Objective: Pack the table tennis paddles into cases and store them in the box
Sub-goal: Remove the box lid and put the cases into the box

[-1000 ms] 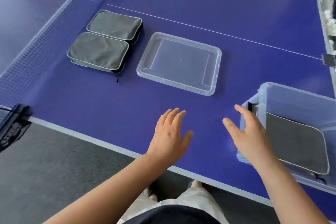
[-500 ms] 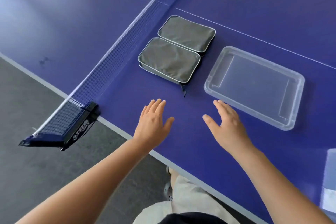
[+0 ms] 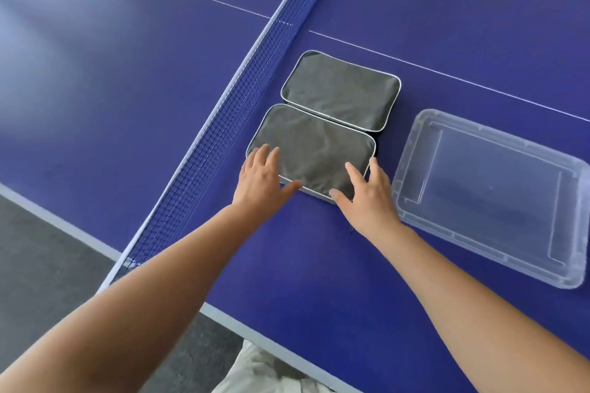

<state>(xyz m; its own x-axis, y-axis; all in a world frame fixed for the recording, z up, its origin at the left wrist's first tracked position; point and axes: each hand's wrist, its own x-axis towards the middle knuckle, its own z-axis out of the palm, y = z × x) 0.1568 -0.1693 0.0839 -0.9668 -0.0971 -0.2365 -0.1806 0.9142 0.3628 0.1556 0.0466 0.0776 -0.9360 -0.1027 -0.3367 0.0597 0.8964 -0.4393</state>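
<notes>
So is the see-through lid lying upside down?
Yes. The clear lid lies on the table with its raised rim up, like a tray.

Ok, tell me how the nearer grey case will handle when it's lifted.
The nearer grey case probably flexes a little: its fabric top shows wrinkles. It lies flat, so rolling seems unlikely. With the left hand and right hand at opposite ends, it should lift level.

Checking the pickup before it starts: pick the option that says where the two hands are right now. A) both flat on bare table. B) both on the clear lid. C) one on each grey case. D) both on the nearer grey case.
D: the left hand and the right hand both lie with spread fingers on the nearer grey case, not the farther case or clear lid.
</notes>
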